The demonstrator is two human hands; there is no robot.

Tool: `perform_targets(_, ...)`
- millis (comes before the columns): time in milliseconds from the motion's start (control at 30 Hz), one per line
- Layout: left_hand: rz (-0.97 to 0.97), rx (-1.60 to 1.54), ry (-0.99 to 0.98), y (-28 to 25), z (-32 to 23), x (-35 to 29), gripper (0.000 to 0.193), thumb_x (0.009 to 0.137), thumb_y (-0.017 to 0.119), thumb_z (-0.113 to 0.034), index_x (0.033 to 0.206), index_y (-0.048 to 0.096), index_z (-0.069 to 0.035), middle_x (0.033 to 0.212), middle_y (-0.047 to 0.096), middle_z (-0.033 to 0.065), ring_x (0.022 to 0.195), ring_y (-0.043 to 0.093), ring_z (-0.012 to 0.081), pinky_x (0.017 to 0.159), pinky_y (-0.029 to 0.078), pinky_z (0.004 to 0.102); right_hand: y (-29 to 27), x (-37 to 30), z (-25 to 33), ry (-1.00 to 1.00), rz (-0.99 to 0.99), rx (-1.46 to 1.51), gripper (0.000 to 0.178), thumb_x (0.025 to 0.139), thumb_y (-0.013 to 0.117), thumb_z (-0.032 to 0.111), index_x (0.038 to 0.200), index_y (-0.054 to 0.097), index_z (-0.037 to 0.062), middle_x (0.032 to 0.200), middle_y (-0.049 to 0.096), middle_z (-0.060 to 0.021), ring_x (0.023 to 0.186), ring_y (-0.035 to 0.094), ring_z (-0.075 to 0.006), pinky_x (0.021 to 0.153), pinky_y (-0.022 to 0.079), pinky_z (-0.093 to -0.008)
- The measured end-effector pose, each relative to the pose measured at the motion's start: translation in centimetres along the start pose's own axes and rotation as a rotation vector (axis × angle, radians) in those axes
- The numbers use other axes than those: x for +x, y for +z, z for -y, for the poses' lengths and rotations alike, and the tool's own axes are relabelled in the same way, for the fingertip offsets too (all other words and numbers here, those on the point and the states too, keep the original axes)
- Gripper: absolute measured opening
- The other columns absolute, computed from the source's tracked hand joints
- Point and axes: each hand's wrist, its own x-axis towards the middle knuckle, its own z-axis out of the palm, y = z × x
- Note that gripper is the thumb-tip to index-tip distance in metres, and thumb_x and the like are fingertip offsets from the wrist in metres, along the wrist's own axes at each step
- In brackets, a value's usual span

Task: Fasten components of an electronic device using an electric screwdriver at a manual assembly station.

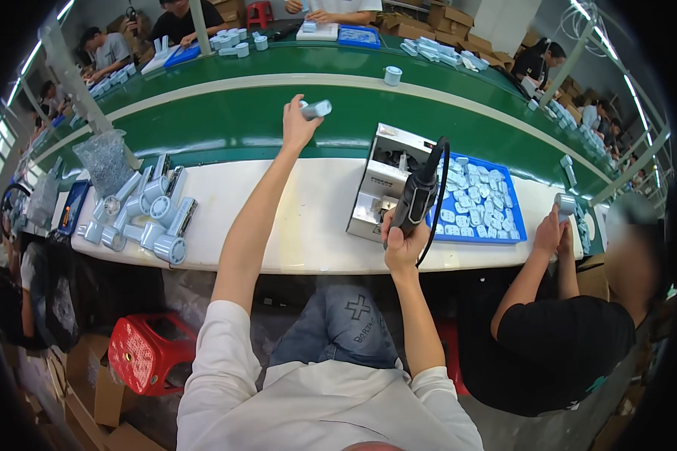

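Over the green conveyor belt [226, 120], my left hand [298, 129] is stretched far forward, its fingers closed round a light-blue plastic housing [318, 110] with a rounded end. Closer to me, my right hand [403, 246] grips a black electric screwdriver [417, 197], held upright, its cable looping down beside it. Just behind the screwdriver stands a metal screw feeder box [365, 197], partly covered by it. A blue tray [516, 218] of small flat light-blue parts [474, 197] lies right of the feeder.
At the left of the white worktop [297, 233] are piled light-blue housings [149, 207], with a clear bag of small parts [107, 161] behind them. A lone housing [392, 75] sits across the belt. A co-worker [564, 331] sits close on my right; a red stool [147, 353] stands left.
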Motion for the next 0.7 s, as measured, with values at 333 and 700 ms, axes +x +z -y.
perform_targets(333, 0.211, 1.334, 0.334, -17.0, 3.6, 0.5, 0.041, 0.070, 0.071, -0.027, 0.106, 0.062, -0.009, 0.114, 0.056, 0.0099, 0.110, 0.051, 0.0267, 0.086, 0.042, 0.0426, -0.1, 0.0, -0.5, 0.022, -0.037, -0.015, 0.064, 0.080, 0.057, 0.064, 0.077, 0.050, 0.0011, 0.061, 0.050, -0.0019, 0.047, 0.045, -0.0074, 0.043, 0.032, -0.0206)
perform_targets(700, 0.312, 1.344, -0.010, -27.7, 9.7, -1.8, 0.047, 0.069, 0.073, -0.034, 0.105, 0.063, -0.004, 0.092, 0.066, 0.0157, 0.101, 0.057, 0.0335, 0.086, 0.039, 0.0519, -0.1, 0.0, -0.3, 0.010, -0.026, 0.051, 0.062, 0.080, 0.058, 0.062, 0.083, 0.049, 0.0002, 0.062, 0.049, -0.0024, 0.047, 0.045, -0.0077, 0.043, 0.032, -0.0199)
